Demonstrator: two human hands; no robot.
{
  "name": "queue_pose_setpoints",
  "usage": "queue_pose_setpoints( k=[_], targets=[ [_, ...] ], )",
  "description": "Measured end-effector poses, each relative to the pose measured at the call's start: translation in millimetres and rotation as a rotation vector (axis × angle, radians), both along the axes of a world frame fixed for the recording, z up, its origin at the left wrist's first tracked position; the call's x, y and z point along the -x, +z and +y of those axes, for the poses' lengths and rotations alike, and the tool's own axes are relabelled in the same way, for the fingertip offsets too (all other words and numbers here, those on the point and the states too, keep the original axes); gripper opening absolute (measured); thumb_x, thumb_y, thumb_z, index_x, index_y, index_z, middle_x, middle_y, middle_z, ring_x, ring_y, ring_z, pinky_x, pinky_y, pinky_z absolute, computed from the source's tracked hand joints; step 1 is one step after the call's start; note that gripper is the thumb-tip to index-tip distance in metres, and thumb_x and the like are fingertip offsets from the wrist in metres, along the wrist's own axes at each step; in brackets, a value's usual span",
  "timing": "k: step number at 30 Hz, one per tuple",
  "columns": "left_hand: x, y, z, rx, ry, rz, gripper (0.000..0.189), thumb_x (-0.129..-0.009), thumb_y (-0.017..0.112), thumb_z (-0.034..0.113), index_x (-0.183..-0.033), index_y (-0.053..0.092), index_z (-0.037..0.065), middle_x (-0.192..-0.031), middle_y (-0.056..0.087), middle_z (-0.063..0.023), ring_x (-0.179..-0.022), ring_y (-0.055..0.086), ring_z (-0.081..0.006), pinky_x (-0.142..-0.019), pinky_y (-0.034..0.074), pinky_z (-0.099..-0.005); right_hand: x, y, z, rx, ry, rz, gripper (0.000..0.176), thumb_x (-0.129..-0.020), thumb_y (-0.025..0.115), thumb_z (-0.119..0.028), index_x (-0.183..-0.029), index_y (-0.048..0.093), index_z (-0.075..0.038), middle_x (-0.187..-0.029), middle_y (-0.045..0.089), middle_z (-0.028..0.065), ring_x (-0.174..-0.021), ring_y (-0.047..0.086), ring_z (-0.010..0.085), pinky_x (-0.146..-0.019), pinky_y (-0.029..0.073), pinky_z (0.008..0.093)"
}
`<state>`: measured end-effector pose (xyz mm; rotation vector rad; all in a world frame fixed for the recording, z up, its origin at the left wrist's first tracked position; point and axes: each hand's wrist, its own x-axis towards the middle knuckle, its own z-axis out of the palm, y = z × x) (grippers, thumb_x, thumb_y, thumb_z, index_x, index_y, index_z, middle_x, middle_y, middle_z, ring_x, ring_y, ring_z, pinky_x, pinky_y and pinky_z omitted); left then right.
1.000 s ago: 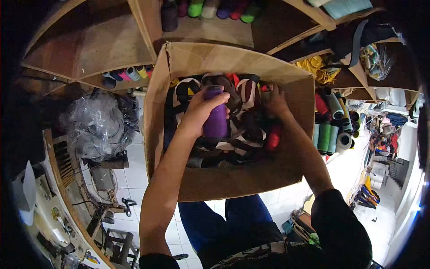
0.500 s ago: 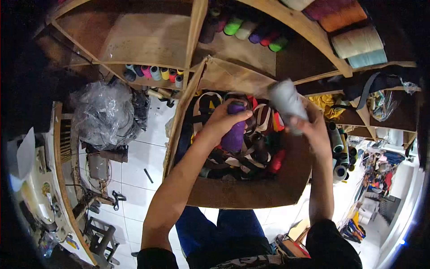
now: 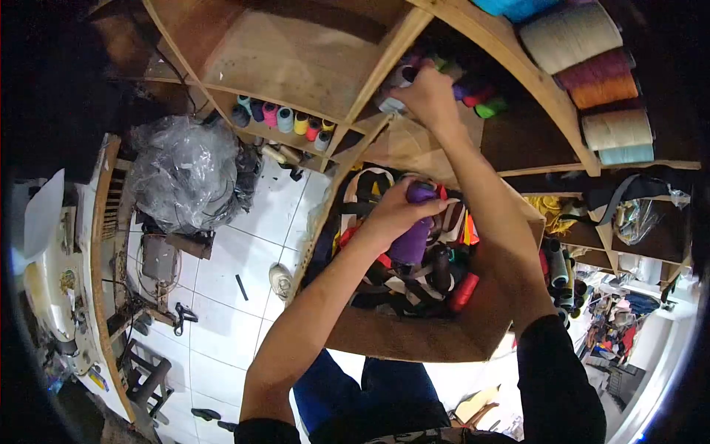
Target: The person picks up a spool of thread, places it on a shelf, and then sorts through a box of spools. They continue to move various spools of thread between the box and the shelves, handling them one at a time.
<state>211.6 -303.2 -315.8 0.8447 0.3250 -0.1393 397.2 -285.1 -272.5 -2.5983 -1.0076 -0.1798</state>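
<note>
My left hand (image 3: 393,220) is closed around a purple thread cone (image 3: 411,248), held above an open cardboard box (image 3: 414,337). Inside that box lie tangled straps and ribbons, along with a red thread spool (image 3: 464,291) and a dark spool (image 3: 441,270). My right hand (image 3: 432,95) reaches up into a shelf compartment behind the box. Its fingers are around a grey thread cone (image 3: 391,103), which the hand partly covers. Purple, red and green thread cones (image 3: 491,107) stand just right of it in the same compartment.
Wooden shelves (image 3: 384,55) span the top. A lower row of coloured spools (image 3: 285,120) stands at left, large cones (image 3: 573,37) at upper right. A plastic bag bundle (image 3: 185,174) sits left of the box, and a sewing machine (image 3: 52,296) is at far left.
My right hand has moved from above the box up into the shelf compartment with the grey cone. My left hand still holds the purple cone over the box. The camera view has shifted.
</note>
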Motion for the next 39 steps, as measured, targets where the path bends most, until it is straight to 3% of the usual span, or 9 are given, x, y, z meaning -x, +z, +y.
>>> queue_pose_setpoints(
  k=[11, 16, 17, 19, 23, 26, 32, 33, 39],
  targets=[
    [1, 10, 7, 0.042, -0.006, -0.03, 0.039, -0.075, 0.074, 0.016, -0.106, 0.053, 0.006, -0.082, 0.058, -0.0041, -0.063, 0.057, -0.0131, -0.056, 0.049, -0.0276, -48, -67, 4, 0.246, 0.138, -0.087, 0.046, -0.063, 0.075, -0.041, -0.073, 0.066, 0.003, -0.081, 0.063, 0.0238, -0.078, 0.063, 0.0371, -0.069, 0.051, 0.0402],
    [1, 10, 7, -0.008, 0.052, -0.047, 0.05, -0.075, 0.073, 0.013, -0.117, 0.047, 0.006, -0.083, 0.058, -0.0038, -0.068, 0.058, -0.0128, -0.06, 0.049, -0.0271, -18, 2, -9, 0.244, -0.042, 0.132, 0.053, -0.067, 0.072, -0.05, -0.068, 0.066, 0.003, -0.082, 0.064, 0.0223, -0.077, 0.063, 0.0362, -0.071, 0.049, 0.0391],
    [2, 9, 5, 0.006, 0.087, -0.066, 0.056, -0.075, 0.073, 0.013, -0.122, 0.043, 0.006, -0.085, 0.059, -0.0042, -0.069, 0.058, -0.0124, -0.061, 0.049, -0.0267, -9, 9, -24, 0.004, 0.118, 0.054, 0.044, -0.067, 0.075, -0.043, -0.073, 0.065, 0.0, -0.067, 0.063, 0.0175, -0.063, 0.064, 0.0285, -0.061, 0.049, 0.0358],
    [2, 10, 4, 0.006, 0.092, -0.093, 0.072, -0.074, 0.074, 0.013, -0.132, 0.033, 0.005, -0.093, 0.058, -0.0069, -0.075, 0.059, -0.014, -0.066, 0.049, -0.0275, 12, 37, -48, -0.176, -0.045, 0.477, 0.041, -0.071, 0.073, -0.042, -0.08, 0.065, -0.003, -0.061, 0.061, 0.0109, -0.056, 0.06, 0.0176, -0.056, 0.047, 0.0317],
    [4, 24, 16, -0.227, 0.087, -0.182, 0.104, -0.067, 0.079, 0.017, -0.143, 0.009, 0.002, -0.119, 0.05, -0.016, -0.1, 0.055, -0.0224, -0.086, 0.045, -0.0324, 63, 96, -91, 0.382, 0.18, 0.953, 0.043, -0.084, 0.064, -0.04, -0.102, 0.062, -0.001, -0.075, 0.061, 0.0023, -0.063, 0.053, 0.0084, -0.056, 0.045, 0.0249],
    [2, 13, 11, -0.408, 0.12, -0.293, 0.123, -0.062, 0.083, 0.022, -0.143, -0.007, 0.002, -0.132, 0.039, -0.0218, -0.122, 0.041, -0.0275, -0.103, 0.033, -0.0352, 81, 49, -125, -0.044, 0.382, 0.717, 0.049, -0.083, 0.065, -0.041, -0.11, 0.06, -0.001, -0.08, 0.064, 0.0109, -0.063, 0.059, 0.011, -0.06, 0.048, 0.0287],
    [2, 1, 7, -0.591, 0.041, -0.344, 0.124, -0.067, 0.08, 0.027, -0.141, -0.016, 0.002, -0.136, 0.032, -0.0225, -0.118, 0.044, -0.0318, -0.1, 0.036, -0.0373, 75, 73, -132, -0.04, 0.264, 0.865, 0.045, -0.084, 0.066, -0.028, -0.113, 0.057, 0.005, -0.089, 0.065, 0.0087, -0.079, 0.059, 0.0105, -0.067, 0.047, 0.0258],
    [4, 16, 12, -0.064, 0.0, -0.298, 0.12, -0.068, 0.08, 0.03, -0.142, -0.01, 0.003, -0.13, 0.037, -0.0194, -0.111, 0.049, -0.0282, -0.094, 0.041, -0.0362, 70, 76, -130, -0.222, 0.153, 0.885, 0.045, -0.083, 0.066, -0.026, -0.112, 0.057, 0.007, -0.089, 0.064, 0.0077, -0.079, 0.059, 0.0104, -0.067, 0.047, 0.0255],
    [0, -2, 6, -0.116, -0.125, -0.265, 0.11, -0.066, 0.082, 0.025, -0.142, 0.005, 0.009, -0.125, 0.039, -0.0155, -0.108, 0.052, -0.0219, -0.089, 0.046, -0.0368, 34, 84, -97, -0.704, -0.055, 0.724, 0.046, -0.083, 0.067, -0.025, -0.113, 0.055, 0.008, -0.097, 0.063, 0.009, -0.085, 0.059, 0.0117, -0.076, 0.047, 0.0249]
  ],
)
